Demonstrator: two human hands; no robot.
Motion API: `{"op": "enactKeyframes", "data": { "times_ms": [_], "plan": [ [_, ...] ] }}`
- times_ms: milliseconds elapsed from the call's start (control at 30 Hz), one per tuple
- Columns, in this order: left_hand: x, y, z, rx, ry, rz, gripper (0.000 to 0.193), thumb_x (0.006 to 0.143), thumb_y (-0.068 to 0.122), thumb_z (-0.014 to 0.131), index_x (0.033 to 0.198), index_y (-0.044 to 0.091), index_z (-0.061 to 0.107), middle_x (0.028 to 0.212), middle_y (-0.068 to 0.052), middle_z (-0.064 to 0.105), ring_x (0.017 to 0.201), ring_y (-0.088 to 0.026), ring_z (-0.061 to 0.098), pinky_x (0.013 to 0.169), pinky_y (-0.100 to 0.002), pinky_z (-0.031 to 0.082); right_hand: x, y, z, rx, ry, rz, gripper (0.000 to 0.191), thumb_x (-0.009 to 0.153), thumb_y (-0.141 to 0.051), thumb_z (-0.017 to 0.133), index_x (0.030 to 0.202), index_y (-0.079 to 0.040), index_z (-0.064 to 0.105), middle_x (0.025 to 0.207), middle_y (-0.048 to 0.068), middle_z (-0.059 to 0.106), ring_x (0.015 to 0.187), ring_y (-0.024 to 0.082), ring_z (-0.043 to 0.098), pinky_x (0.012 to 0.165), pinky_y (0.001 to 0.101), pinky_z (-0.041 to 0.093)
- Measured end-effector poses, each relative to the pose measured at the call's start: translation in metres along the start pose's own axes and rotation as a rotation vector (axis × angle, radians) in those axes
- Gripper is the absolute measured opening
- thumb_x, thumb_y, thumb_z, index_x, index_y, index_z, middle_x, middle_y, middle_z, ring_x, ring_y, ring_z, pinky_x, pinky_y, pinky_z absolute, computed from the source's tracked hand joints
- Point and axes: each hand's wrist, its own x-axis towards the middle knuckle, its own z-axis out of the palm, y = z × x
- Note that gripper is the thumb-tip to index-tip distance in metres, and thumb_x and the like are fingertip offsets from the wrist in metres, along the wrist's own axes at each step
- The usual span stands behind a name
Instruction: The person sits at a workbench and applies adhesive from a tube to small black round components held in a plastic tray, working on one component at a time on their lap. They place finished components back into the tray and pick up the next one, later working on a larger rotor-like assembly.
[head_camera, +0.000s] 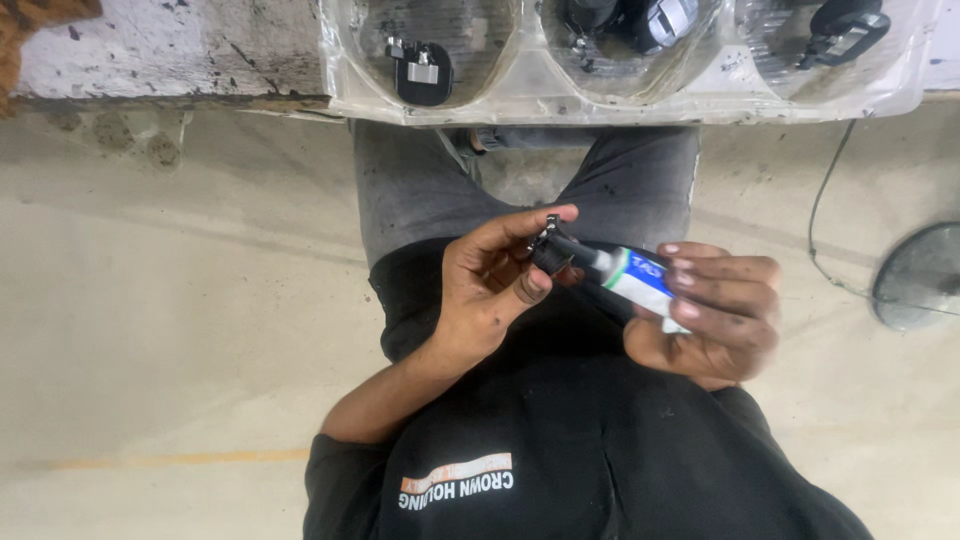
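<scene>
My right hand (715, 320) grips a white tube (635, 277) with blue and green bands, its nozzle pointing left. My left hand (490, 290) pinches a small black round part (552, 250) with metal prongs, thumb under it and forefinger over it. The tube's dark nozzle touches the black part. Both hands are held over my lap, above my black shirt and grey trousers.
A clear plastic tray (620, 105) with round pockets lies on a worn white bench edge (170, 50) ahead; its pockets hold similar black parts (422, 70). A concrete floor lies on both sides. A grey round base (920, 275) with a thin cable sits right.
</scene>
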Motion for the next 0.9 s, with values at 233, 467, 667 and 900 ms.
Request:
{"op": "enactKeyframes", "data": {
  "times_ms": [233,467,667,900],
  "plan": [
    [-0.001,0.001,-0.001,-0.049,-0.009,-0.038,0.045,0.104,0.020,0.076,0.144,0.007,0.061,0.146,-0.015,0.062,0.107,-0.016,0.071,0.097,-0.035,0.064,0.002,-0.004,-0.007,-0.056,-0.105,0.043,0.030,0.082,0.000,0.078,0.102,-0.005,0.056,0.098,0.009,0.056,0.099,0.020,0.062,0.081,0.0396,0.069],
    [0.001,-0.002,-0.005,-0.052,-0.029,-0.028,0.044,0.104,0.026,0.076,0.141,0.007,0.062,0.143,-0.016,0.064,0.098,-0.016,0.072,0.092,-0.034,0.064,0.004,-0.005,-0.005,-0.052,-0.113,0.053,0.030,0.081,0.002,0.076,0.102,-0.006,0.056,0.100,0.009,0.059,0.097,0.020,0.062,0.080,0.0398,0.069],
    [-0.003,-0.004,-0.008,-0.176,-0.027,-0.104,0.048,0.102,0.030,0.076,0.142,0.006,0.064,0.144,-0.018,0.062,0.091,-0.018,0.070,0.087,-0.037,0.064,0.014,-0.012,-0.016,-0.075,-0.256,0.106,0.035,0.080,0.005,0.076,0.104,-0.008,0.056,0.102,0.008,0.056,0.099,0.020,0.061,0.085,0.0418,0.069],
    [0.000,-0.001,-0.005,-0.214,0.034,-0.100,0.049,0.101,0.030,0.078,0.140,0.004,0.064,0.139,-0.021,0.064,0.091,-0.019,0.069,0.085,-0.038,0.065,0.022,-0.012,-0.016,-0.107,-0.253,0.178,0.037,0.079,0.009,0.079,0.103,-0.008,0.057,0.098,0.010,0.059,0.099,0.022,0.065,0.085,0.0430,0.068]
  ]
}}
